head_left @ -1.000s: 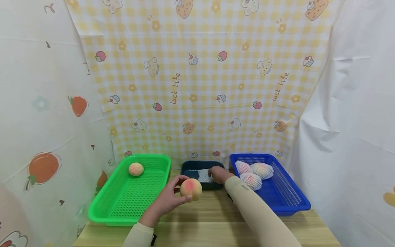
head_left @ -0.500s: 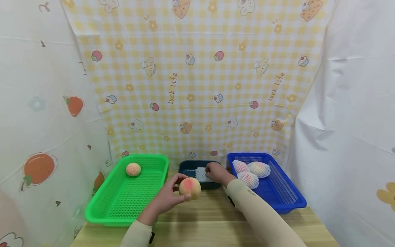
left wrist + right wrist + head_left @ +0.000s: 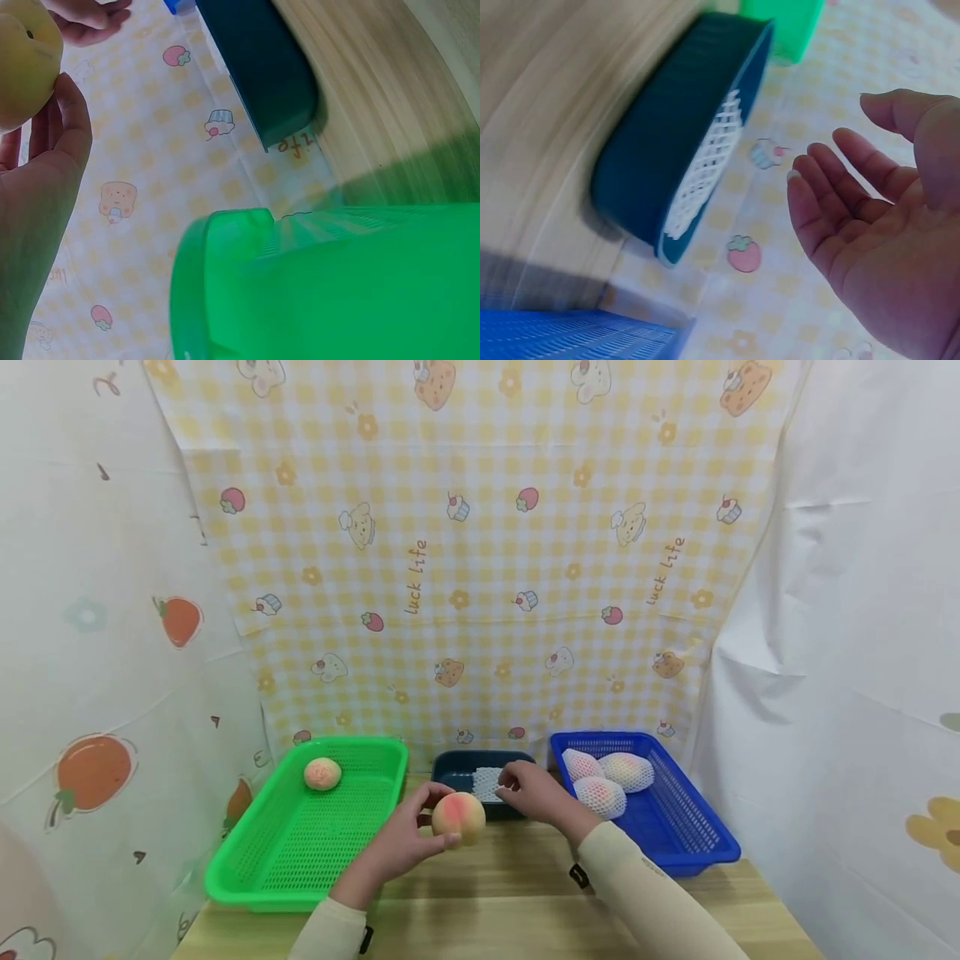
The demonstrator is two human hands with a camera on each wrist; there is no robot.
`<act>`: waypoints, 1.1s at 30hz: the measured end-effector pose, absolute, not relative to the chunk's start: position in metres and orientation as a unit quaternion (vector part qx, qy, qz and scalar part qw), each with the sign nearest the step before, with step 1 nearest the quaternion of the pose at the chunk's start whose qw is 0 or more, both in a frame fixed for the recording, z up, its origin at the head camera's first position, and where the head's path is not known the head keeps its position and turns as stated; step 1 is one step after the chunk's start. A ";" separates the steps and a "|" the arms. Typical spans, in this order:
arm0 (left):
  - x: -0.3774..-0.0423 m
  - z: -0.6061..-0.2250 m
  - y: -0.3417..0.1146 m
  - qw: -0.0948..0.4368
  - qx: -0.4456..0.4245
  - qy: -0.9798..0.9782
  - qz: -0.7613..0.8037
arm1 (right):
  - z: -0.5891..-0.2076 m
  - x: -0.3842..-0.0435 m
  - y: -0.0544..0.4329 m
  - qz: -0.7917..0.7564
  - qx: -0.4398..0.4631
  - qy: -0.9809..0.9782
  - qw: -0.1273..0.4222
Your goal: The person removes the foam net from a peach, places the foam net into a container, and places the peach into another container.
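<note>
In the head view, my left hand holds a peach with a red blush above the table, thumb in front and fingers behind. The left wrist view shows the same peach at its upper left corner. My right hand overlaps the near right side of a small dark teal tray in the head view. White foam netting lies in that tray. In the right wrist view, the fingers of my right hand are loosely bent, with nothing between them, beside the tray.
At left stands a green basket with one more peach. A blue basket at right holds several net-wrapped fruits. Behind the wooden table hangs a checked cloth.
My right hand has lifted and drawn back slightly from the tray's netting, with its forearm nearer to me. My left hand stays almost still with the peach. The head view has shifted a little.
</note>
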State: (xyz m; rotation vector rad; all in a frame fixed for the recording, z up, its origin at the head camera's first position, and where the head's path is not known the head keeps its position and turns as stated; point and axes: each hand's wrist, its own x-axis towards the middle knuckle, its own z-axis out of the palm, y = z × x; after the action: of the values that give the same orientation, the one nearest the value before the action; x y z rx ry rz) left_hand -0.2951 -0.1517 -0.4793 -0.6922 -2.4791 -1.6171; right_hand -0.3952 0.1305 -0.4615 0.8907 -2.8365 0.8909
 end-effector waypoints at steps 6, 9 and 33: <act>-0.290 -0.479 -0.148 0.039 -0.230 -0.811 -0.537 | -0.468 -0.362 0.155 0.374 0.317 -0.871 0.012; -0.288 -0.482 -0.147 0.032 -0.225 -0.811 -0.539 | -0.475 -0.348 0.163 0.391 0.330 -0.859 -0.004; -0.287 -0.475 -0.157 0.030 -0.260 -0.823 -0.504 | -0.484 -0.328 0.168 0.458 0.338 -0.820 -0.064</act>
State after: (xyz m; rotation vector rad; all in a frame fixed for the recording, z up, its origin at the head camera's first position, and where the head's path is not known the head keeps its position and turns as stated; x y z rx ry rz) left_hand -0.2871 -0.1573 -0.4750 -0.8023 -2.5375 -1.5550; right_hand -0.3284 0.1680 -0.4839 1.1064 -2.6861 1.5002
